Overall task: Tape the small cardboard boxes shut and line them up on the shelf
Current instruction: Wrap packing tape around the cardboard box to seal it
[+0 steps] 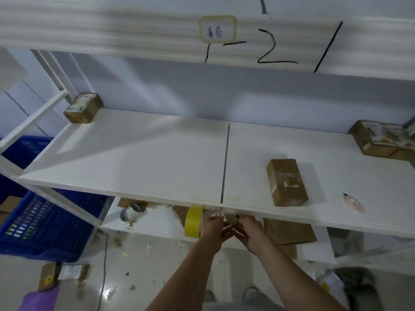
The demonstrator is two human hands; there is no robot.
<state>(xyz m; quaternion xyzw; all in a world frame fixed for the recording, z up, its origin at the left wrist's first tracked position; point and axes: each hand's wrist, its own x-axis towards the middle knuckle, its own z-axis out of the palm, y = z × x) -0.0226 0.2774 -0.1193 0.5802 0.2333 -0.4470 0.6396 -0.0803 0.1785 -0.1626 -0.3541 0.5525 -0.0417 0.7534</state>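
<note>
Progress: judging by the layout, the task is sitting at an early-to-middle stage; boxes are resting on the shelf [139, 158] but are not yet forming a line.
Box, centre right of the frame: one small cardboard box [286, 182] is lying on the shelf with pale tape and a torn label showing on its top; it is appearing sealed, though seam detail is too blurred to confirm.
Box, upper left of the frame: a second box [83, 108] is standing at the far back corner, well apart from the first.
Boxes, right edge of the frame: a cluster of boxes [379, 140] is sitting at the far end, partly cut off by the frame edge; their closure cannot be told.
Remaining work: the shelf boxes are needing to be drawn into a row, and further cartons [289, 231] are waiting on the lower level beneath.
Left hand [213, 230]: it is working just below the shelf's front edge with the yellow tape roll [194, 222] close against it; the fingers are curled, but whether they are gripping the roll or only touching it cannot be told.
Right hand [249, 232]: its fingers are bent inward and meeting the left hand at a small pale item between them, probably tape or a box flap; the item is too hidden to name.
Cutter: a small knife-like tool [353, 203] is lying on the shelf at lower right, untouched.
</note>
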